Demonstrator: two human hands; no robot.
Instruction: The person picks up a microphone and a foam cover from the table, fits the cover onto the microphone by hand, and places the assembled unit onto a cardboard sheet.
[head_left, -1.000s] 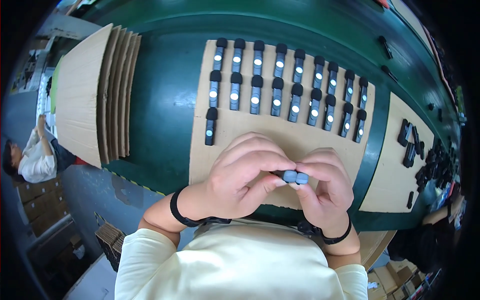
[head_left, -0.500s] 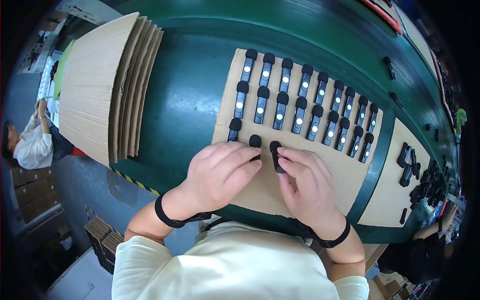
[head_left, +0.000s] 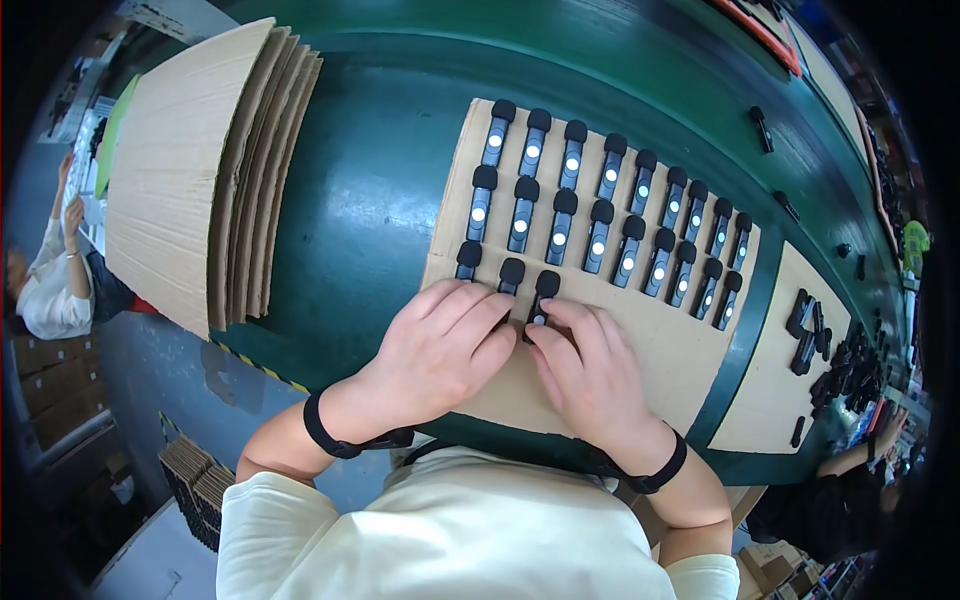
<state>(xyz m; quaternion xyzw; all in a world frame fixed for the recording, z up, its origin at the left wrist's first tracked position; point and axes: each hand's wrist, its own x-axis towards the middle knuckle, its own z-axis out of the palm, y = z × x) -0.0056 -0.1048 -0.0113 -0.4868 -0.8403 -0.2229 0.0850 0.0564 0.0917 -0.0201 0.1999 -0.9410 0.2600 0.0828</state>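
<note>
A sheet of brown cardboard [head_left: 640,370] carries two full rows of small black clip-on microphones [head_left: 564,215] with foam caps; most show a white round spot. A third row starts at the left with one microphone [head_left: 468,258], partly behind my left hand. The fingers of my left hand [head_left: 440,335] are closed around the lower part of a second microphone [head_left: 512,272]. Just right of it, my right hand [head_left: 590,365] pinches a third microphone [head_left: 547,284] by its body, its white spot partly showing and its cap pointing away from me. Their lower ends are hidden by my fingers.
A stack of cardboard sheets [head_left: 165,170] stands at the left of the green table [head_left: 370,160]. To the right, another cardboard sheet [head_left: 760,400] holds loose microphones, beside a dark pile [head_left: 850,370]. Co-workers are at far left [head_left: 60,290] and lower right [head_left: 810,515].
My right hand has moved slightly left and turned its microphone, so the white spot now shows. My left hand stays about where it was. The left co-worker's hands have risen.
</note>
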